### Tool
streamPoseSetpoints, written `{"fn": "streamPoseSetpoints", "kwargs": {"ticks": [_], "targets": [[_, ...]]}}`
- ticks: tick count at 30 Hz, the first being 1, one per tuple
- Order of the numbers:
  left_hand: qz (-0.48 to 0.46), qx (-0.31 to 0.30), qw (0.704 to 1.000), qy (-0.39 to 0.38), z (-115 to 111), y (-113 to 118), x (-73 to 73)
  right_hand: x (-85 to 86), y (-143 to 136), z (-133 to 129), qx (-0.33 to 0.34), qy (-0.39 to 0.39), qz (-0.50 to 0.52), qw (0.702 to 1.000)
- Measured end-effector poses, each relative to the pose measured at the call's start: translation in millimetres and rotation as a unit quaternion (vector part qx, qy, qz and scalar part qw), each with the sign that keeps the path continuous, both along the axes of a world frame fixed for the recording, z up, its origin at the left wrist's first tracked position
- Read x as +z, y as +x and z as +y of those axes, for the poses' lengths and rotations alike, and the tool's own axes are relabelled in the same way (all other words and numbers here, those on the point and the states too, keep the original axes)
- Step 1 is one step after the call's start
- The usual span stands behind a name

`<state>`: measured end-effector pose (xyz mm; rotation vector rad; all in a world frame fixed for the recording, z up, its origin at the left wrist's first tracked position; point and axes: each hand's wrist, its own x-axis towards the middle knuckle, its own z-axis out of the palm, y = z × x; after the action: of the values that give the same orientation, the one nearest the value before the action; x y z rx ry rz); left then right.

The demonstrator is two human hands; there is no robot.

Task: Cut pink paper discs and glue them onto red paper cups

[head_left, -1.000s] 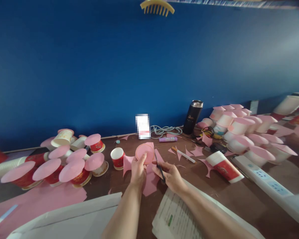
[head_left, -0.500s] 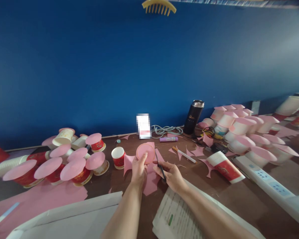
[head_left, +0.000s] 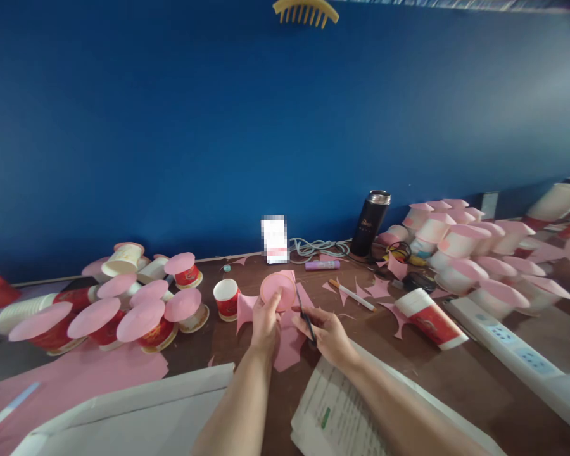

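Observation:
My left hand (head_left: 266, 318) pinches a piece of pink paper (head_left: 279, 286) with a round outline on it, thumb on top. Close by on the right, my right hand (head_left: 329, 334) grips scissors (head_left: 306, 324) with dark handles, their blades at the right edge of the pink paper. More pink paper (head_left: 287, 348) lies under the hands. Just left of my left hand is a pink scrap with curved edges (head_left: 247, 308), and beside that stands a red and white paper cup (head_left: 227, 299).
Cups topped with pink discs (head_left: 141, 320) crowd the left; more (head_left: 460, 240) are grouped at the right. A black thermos (head_left: 370, 223), purple glue stick (head_left: 322, 265), pen (head_left: 353, 295), cup stack (head_left: 431, 318) and power strip (head_left: 517, 358) stand or lie around. Printed sheets (head_left: 335, 411) lie under my right forearm.
The view has shifted very slightly. Both hands, the pink paper and the scissors stay in nearly the same place.

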<state>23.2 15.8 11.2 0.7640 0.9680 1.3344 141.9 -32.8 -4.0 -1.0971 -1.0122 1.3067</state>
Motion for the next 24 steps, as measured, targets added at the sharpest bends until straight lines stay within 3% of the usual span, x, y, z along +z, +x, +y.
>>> {"fn": "streamPoseSetpoints", "kwargs": {"ticks": [8, 20, 24], "targets": [[0.020, 0.000, 1.000, -0.005, -2, -1, 3.5, 3.2, 0, 0, -0.003, -0.008, -0.004, 1.000], [-0.013, 0.000, 1.000, 0.011, 2, 0, -11.3, 1.6, 0, 0, -0.009, -0.003, -0.012, 1.000], [0.002, 0.000, 1.000, 0.008, 1, -1, -8.1, 5.2, 0, -1, -0.008, -0.021, -0.018, 1.000]]}}
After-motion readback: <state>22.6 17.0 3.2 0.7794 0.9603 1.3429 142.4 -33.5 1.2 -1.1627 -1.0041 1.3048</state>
